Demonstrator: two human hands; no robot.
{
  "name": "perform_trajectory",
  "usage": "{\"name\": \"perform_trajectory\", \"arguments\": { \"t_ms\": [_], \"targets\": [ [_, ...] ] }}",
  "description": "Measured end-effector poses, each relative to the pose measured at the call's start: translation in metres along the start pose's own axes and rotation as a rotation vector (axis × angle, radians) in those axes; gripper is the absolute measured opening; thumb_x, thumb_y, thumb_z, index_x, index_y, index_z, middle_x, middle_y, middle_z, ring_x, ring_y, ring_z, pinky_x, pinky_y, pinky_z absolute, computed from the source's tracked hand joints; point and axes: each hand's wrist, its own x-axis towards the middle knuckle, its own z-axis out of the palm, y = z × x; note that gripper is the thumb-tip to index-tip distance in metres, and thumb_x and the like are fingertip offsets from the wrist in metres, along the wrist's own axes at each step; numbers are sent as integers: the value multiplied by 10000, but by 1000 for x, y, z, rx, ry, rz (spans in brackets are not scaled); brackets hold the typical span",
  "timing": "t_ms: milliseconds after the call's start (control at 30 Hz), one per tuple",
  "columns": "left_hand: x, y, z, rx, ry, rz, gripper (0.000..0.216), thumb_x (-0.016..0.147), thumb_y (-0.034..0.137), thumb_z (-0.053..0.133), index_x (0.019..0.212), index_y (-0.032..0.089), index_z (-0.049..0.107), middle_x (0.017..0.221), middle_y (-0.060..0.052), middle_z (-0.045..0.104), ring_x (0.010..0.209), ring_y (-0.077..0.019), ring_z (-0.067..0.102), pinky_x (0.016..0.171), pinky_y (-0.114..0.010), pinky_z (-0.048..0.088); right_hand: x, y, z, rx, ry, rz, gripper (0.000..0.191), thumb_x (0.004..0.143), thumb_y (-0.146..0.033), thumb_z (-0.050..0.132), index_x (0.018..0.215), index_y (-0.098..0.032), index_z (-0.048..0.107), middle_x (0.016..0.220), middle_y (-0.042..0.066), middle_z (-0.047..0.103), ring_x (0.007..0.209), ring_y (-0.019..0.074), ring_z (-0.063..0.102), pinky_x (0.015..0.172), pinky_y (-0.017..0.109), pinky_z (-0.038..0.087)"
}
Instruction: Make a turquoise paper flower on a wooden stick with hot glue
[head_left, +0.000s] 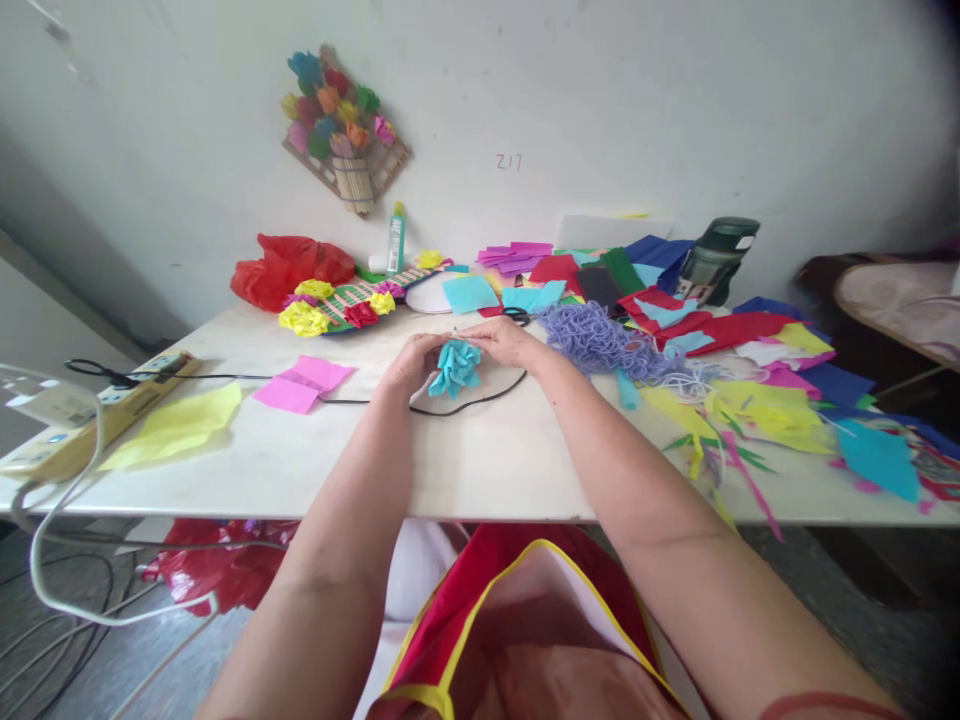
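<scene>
Two hands meet at the middle of the counter (pixel 480 470) around one blue paper flower (pixel 455 368). The left hand (pixel 411 362) is curled, its fingertips pressed to the flower's left side. The right hand (pixel 504 340) is likewise curled, pinching the upper right edge. The flower sits just above the counter top between them, its ruffled petals facing up toward the camera. It is slightly wider from hand to hand than from front to back, and its underside and base are hidden by the petals and fingers. One thin black cord (pixel 480 403) loops beneath and just in front of it. To the left lie one folded pink paper (pixel 304 385) and one yellow sheet (pixel 176 425), then one power strip (pixel 97 400) at the counter's edge. Behind the hands lie one pair of scissors (pixel 516 316), partly covered, one flower-trimmed board (pixel 352 300), one glue bottle (pixel 395 240) and one red bag (pixel 289 268). To the right are one heap of purple yarn (pixel 600 340) and one dark flask (pixel 716 260), among overlapping coloured paper scraps too many to count. One wall ornament (pixel 341 125) carries small paper flowers, too small to count surely.
</scene>
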Motion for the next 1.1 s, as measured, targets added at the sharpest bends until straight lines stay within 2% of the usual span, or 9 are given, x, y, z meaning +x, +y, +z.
{"name": "perform_trajectory", "arguments": {
  "t_ms": [133, 267, 467, 733, 933, 1100],
  "targets": [
    [1, -1, 1, -8, 6, -19, 161, 645, 279, 675, 614, 121, 662, 546, -30, 619, 493, -155, 561, 530, -277, 449, 0, 1, -1, -114, -9, -53, 305, 913, -307, 566, 1148, -270, 757, 1165, 37, 752, 1054, 212, 701, 909, 293, 501],
    [2, -2, 1, -7, 30, -21, 154, 612, 274, 673, 602, 121, 664, 534, -28, 613, 481, -152, 553, 526, -280, 453, -2, -3, -4, -244, -21, -102, 327, 946, -361, 525, 1148, -254, 759, 1062, 49, 760, 955, 197, 683, 817, 266, 464],
    [3, -4, 2, -17, 43, 6, 148, 561, 263, 695, 569, 121, 656, 505, -10, 591, 445, -121, 518, 467, -246, 406, -6, -12, -5, -413, -3, -43, 367, 969, -392, 481, 1155, -231, 753, 928, 49, 682, 810, 157, 586, 696, 244, 370],
    [4, -4, 2, -17, 80, -30, 127, 592, 216, 690, 538, 137, 608, 495, -1, 573, 427, -115, 508, 453, -249, 401, -9, -23, -6, -454, 0, 1, 322, 958, -360, 507, 1143, -275, 757, 955, 34, 673, 816, 153, 570, 667, 245, 328],
    [5, -6, 1, -3, 89, -17, 145, 578, 242, 707, 545, 150, 601, 490, 9, 565, 429, -116, 496, 449, -252, 388, -10, -29, -7, -457, 20, 1, 295, 934, -306, 532, 1108, -280, 768, 952, 29, 681, 811, 148, 579, 655, 242, 334],
    [2, -3, 2, 14, 41, -1, 180, 528, 265, 720, 503, 159, 576, 462, 25, 529, 415, -102, 460, 423, -241, 349, -10, -38, -4, -427, 53, 49, 305, 941, -332, 509, 961, -230, 796, 929, 38, 708, 828, 156, 602, 646, 250, 342]
  ]
}}
